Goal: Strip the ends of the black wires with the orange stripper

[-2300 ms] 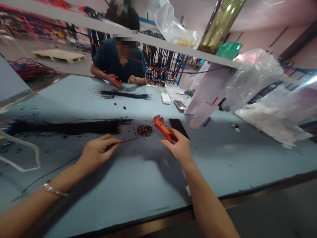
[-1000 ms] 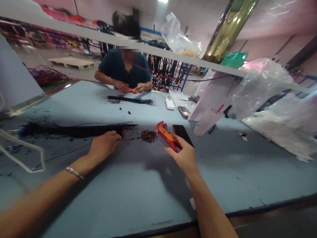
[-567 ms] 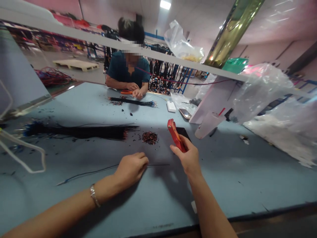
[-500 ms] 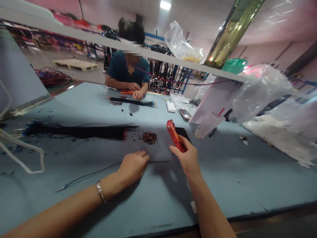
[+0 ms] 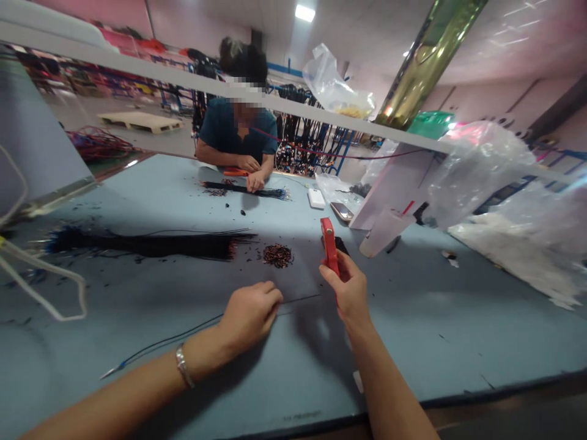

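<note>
My left hand [image 5: 251,313] is closed on a thin black wire [image 5: 300,299] just above the table. The wire's bare end points right, toward the tool, and its other end trails left to a blue-and-metal tip [image 5: 114,369]. My right hand [image 5: 352,292] grips a red wire stripper [image 5: 329,239], its head pointing up and away from me. The wire's free end lies apart from the tool's head. Beyond my hands are a pile of short black-and-copper offcuts [image 5: 277,255] and, to its left, a thick bundle of black wires [image 5: 156,244] with blue ends at the far left.
Across the table [image 5: 440,318] a co-worker [image 5: 236,134] leans over a smaller wire bundle [image 5: 247,188]. A white box [image 5: 315,198], a phone [image 5: 342,211] and a cup [image 5: 383,232] stand right of centre. Plastic bags [image 5: 518,244] lie at right; a white frame [image 5: 77,293] is at left.
The wire stripper has turned more upright and shifted slightly right in my right hand. My left hand has moved a little right with the wire, whose free end now tilts upward.
</note>
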Demonstrator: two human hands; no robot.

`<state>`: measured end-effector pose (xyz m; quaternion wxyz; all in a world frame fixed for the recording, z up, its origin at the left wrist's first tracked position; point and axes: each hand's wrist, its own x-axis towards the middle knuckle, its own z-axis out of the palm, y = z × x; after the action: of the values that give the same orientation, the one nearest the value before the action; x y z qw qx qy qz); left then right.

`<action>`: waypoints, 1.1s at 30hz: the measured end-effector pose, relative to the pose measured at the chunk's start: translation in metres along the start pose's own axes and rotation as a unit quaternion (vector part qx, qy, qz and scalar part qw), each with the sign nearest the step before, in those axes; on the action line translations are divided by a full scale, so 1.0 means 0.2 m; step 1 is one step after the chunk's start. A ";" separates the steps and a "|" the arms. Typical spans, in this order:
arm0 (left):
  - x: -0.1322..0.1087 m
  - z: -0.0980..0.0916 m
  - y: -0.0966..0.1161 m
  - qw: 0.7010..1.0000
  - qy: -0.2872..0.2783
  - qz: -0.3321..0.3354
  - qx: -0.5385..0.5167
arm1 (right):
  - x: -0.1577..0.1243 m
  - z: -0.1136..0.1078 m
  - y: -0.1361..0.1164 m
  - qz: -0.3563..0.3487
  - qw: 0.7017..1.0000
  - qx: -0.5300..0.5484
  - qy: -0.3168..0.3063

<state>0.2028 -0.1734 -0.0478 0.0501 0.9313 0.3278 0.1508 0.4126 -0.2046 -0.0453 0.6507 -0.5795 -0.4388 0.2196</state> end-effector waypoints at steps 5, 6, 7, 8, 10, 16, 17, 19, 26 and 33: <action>0.13 0.07 0.15 0.997 -0.045 0.060 0.033 | 0.01 -0.02 0.03 -0.028 0.999 -0.021 0.018; 0.16 0.08 0.15 0.995 -0.056 0.064 0.046 | 0.02 -0.02 0.04 -0.025 0.999 -0.026 0.018; 0.18 0.08 0.13 0.994 -0.067 0.061 0.063 | 0.02 -0.02 0.05 -0.021 0.999 -0.029 0.017; 0.20 0.07 0.11 0.993 -0.071 0.046 0.080 | 0.02 -0.02 0.05 -0.015 0.999 -0.031 0.015; 0.21 0.05 0.04 0.992 -0.069 -0.002 0.106 | 0.02 -0.01 0.06 -0.004 0.999 -0.035 0.004; 0.06 -0.05 -0.14 0.996 0.010 -0.058 0.061 | -0.03 0.02 -0.02 0.039 0.998 0.011 -0.050; 0.03 -0.05 -0.14 0.997 0.024 -0.063 0.039 | -0.04 0.02 -0.03 0.052 0.995 0.040 -0.073; -0.01 -0.06 -0.14 0.995 0.044 -0.080 0.026 | -0.07 0.03 -0.05 0.086 0.979 0.123 -0.137; -0.07 -0.02 -0.22 0.986 0.028 -0.007 0.162 | -0.15 0.10 -0.03 0.207 0.847 0.363 -0.329; -0.10 0.03 -0.30 0.991 0.084 -0.003 0.103 | -0.18 0.15 0.06 0.270 0.821 0.423 -0.272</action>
<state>0.1539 -0.1397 -0.0707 -0.0734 0.9145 0.3477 0.1933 0.3726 -0.2131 -0.0703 0.6008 -0.2592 -0.2878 0.6993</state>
